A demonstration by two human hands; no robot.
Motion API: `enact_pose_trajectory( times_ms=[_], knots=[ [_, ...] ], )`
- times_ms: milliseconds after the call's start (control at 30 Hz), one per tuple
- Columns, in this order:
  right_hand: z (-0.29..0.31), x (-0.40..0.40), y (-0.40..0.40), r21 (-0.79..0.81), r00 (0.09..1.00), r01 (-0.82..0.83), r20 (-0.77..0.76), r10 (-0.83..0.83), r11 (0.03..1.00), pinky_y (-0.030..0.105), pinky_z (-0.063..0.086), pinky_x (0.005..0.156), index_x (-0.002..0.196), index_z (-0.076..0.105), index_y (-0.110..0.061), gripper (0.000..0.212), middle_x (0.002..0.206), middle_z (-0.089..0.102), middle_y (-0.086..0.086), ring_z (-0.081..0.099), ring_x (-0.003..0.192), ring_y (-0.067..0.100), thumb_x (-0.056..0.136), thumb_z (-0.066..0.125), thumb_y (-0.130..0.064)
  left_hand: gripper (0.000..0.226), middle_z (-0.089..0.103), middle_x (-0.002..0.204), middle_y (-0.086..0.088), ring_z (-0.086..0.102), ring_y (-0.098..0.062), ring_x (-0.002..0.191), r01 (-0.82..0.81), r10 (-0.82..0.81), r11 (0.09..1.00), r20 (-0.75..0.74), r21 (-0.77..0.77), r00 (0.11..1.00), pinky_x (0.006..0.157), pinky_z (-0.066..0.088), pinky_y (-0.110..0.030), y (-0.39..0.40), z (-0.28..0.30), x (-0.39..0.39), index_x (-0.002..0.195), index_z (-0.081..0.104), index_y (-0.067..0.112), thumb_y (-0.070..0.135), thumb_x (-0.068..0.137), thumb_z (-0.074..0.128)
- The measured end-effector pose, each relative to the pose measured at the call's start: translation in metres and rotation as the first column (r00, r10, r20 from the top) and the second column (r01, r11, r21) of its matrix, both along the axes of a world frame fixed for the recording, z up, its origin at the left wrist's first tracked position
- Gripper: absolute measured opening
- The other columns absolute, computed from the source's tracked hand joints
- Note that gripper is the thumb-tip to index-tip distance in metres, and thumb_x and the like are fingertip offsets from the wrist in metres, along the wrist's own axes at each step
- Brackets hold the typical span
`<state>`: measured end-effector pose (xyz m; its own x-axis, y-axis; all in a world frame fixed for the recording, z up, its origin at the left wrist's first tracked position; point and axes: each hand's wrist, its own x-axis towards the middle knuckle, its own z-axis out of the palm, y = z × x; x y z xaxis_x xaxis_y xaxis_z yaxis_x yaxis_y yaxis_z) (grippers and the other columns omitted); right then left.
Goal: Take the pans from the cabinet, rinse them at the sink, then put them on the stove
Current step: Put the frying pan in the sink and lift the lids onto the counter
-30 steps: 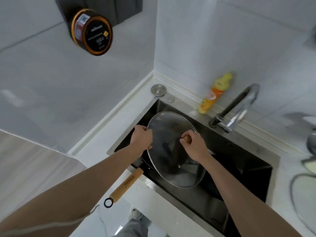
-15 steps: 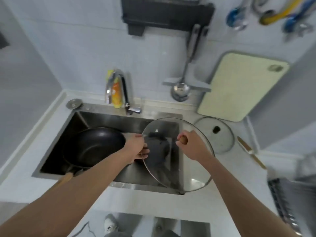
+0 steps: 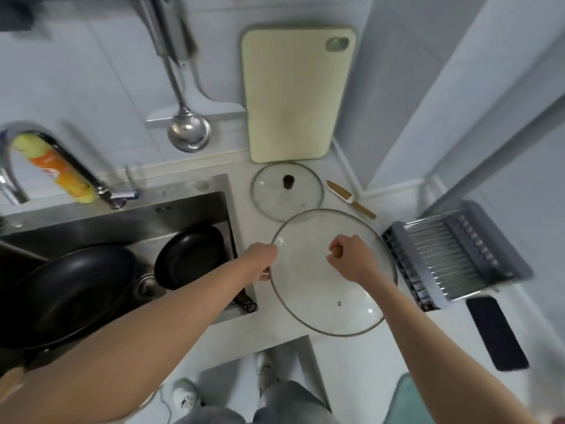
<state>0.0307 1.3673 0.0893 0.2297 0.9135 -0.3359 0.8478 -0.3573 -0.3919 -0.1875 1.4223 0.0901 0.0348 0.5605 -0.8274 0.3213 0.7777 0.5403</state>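
I hold a large glass lid (image 3: 308, 289) over the white counter right of the sink. My right hand (image 3: 351, 258) is closed on its wooden knob. My left hand (image 3: 263, 258) grips its metal rim at the left side. In the steel sink (image 3: 195, 206) lie two black pans: a big wok (image 3: 64, 292) at the left with a wooden handle, and a small frying pan (image 3: 189, 255) at the right, its handle partly hidden under my left forearm.
A smaller glass lid (image 3: 287, 191) lies flat on the counter behind the big one. A small knife (image 3: 350, 198), a dish rack (image 3: 452, 255) and a dark mat (image 3: 495, 332) are to the right. A cutting board (image 3: 293, 93), ladle (image 3: 188, 130), tap (image 3: 61, 157) and orange bottle (image 3: 61, 172) stand at the back.
Both hands have carried the large glass lid from above the sink rightward, to above the counter. The view has swung right with them.
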Motion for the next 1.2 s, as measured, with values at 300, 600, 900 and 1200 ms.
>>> enact_pose_trajectory(
  times_ms=[300, 600, 900, 1200],
  knots=[
    [-0.030, 0.013, -0.014, -0.084, 0.996, 0.080, 0.032, -0.077, 0.993, 0.028, 0.050, 0.069, 0.105, 0.062, -0.026, 0.020, 0.106, 0.048, 0.001, 0.058, 0.070, 0.015, 0.086, 0.064, -0.026, 0.015, 0.060, 0.074, -0.008, 0.057, -0.020, 0.063, 0.025, -0.019, 0.990, 0.048, -0.135, 0.999, 0.060, 0.049, -0.027, -0.008, -0.008, 0.018, 0.081, 0.057, 0.010, 0.013, 0.093, 0.049],
    [-0.036, 0.004, -0.012, -0.164, 0.991, 0.104, 0.106, -0.087, 0.981, 0.029, 0.051, 0.071, 0.114, 0.062, -0.025, 0.024, 0.111, 0.049, 0.002, 0.060, 0.076, 0.017, 0.090, 0.062, -0.028, 0.011, 0.061, 0.078, -0.008, 0.058, -0.022, 0.068, 0.030, 0.004, 0.978, 0.165, -0.205, 0.986, 0.072, 0.053, -0.031, -0.009, -0.018, 0.007, 0.086, 0.062, 0.008, 0.011, 0.091, 0.053],
    [0.012, -0.144, 0.064, -0.040, 0.943, -0.294, 0.153, 0.296, 0.955, 0.042, 0.039, 0.107, 0.140, 0.049, -0.026, 0.054, 0.137, 0.049, 0.010, 0.045, 0.128, 0.031, 0.091, 0.058, -0.048, 0.008, 0.053, 0.088, 0.000, 0.052, -0.015, 0.081, 0.084, -0.091, 0.992, 0.063, 0.099, 0.994, 0.071, 0.049, -0.025, 0.011, 0.018, -0.120, 0.095, 0.058, 0.019, 0.021, 0.097, 0.050],
    [0.007, -0.414, 0.104, -0.069, 0.741, -0.665, 0.063, 0.668, 0.744, 0.043, 0.045, 0.102, 0.143, 0.044, -0.022, 0.056, 0.137, 0.045, 0.011, 0.045, 0.128, 0.032, 0.095, 0.053, -0.049, 0.035, 0.067, 0.121, -0.012, 0.062, -0.030, 0.112, 0.135, -0.045, 0.980, -0.501, 0.145, 0.864, 0.088, 0.048, -0.032, -0.037, 0.028, -0.406, 0.119, 0.065, 0.005, 0.027, 0.096, 0.050]
  ],
)
